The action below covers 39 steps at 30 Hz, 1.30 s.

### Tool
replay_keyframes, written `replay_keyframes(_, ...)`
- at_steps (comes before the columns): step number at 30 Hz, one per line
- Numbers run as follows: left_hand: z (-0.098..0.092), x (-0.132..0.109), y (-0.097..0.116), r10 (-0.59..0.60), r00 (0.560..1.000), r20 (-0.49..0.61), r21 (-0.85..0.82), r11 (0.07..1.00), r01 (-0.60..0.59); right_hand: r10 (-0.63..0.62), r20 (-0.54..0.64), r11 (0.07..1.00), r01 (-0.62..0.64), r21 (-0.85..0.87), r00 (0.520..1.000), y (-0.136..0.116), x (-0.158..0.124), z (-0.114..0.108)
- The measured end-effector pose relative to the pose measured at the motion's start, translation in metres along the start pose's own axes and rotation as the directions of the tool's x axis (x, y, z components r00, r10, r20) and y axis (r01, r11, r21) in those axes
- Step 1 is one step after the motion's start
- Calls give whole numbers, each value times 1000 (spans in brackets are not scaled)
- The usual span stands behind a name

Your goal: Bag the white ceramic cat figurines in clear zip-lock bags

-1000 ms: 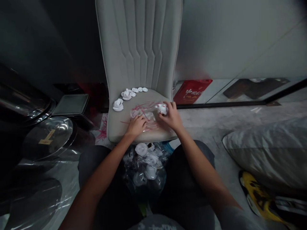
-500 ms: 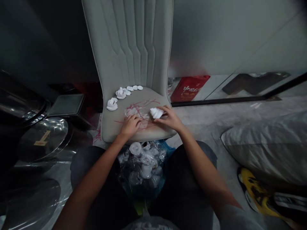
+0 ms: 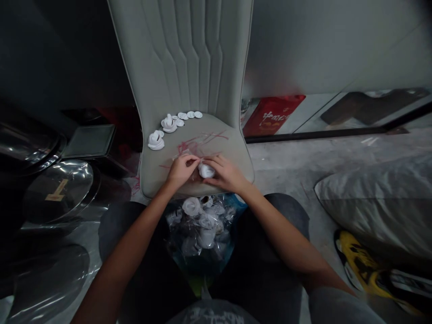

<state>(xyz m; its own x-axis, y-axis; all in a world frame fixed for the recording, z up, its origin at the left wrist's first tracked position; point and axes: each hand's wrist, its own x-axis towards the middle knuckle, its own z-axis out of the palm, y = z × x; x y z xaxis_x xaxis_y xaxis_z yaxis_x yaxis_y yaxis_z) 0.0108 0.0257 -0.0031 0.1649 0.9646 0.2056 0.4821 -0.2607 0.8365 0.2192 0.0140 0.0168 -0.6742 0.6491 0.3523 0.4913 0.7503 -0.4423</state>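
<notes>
Over chair (image 3: 197, 63), right fingers (image 3: 218, 161) hold white piece (image 3: 206, 170)

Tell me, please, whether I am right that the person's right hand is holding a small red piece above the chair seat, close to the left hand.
Not quite: the small piece is white, not red, as the head view shows. The right hand is holding it above the chair seat, close to the left hand.

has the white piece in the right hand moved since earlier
Yes: against the chair seat, the white piece in the right hand has shifted left and nearer the front edge, toward the left hand.
</notes>
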Motion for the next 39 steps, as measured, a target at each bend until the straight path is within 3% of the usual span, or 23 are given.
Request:
replay_keyframes(9,0,-8,0,79,996,46,147,985,-85,67,147,984,-90,154,987,8,-4,-14)
replay_keyframes(15,0,-10,1,73,997,35,171,982,-78,25,265,970,-88,228,964,18,-9,-21)
replay_keyframes(24,2,-10,2,77,996,55,201,976,-86,-12,158,994,-6,109,987,5,-2,-19)
replay_keyframes(31,-1,-13,13,113,989,98,377,915,-142,-55,80,998,51,44,995,12,1,-16)
replay_keyframes(39,-11,-16,16,197,970,139,238,944,-226,26,69,999,-23,-43,997,19,8,-7)
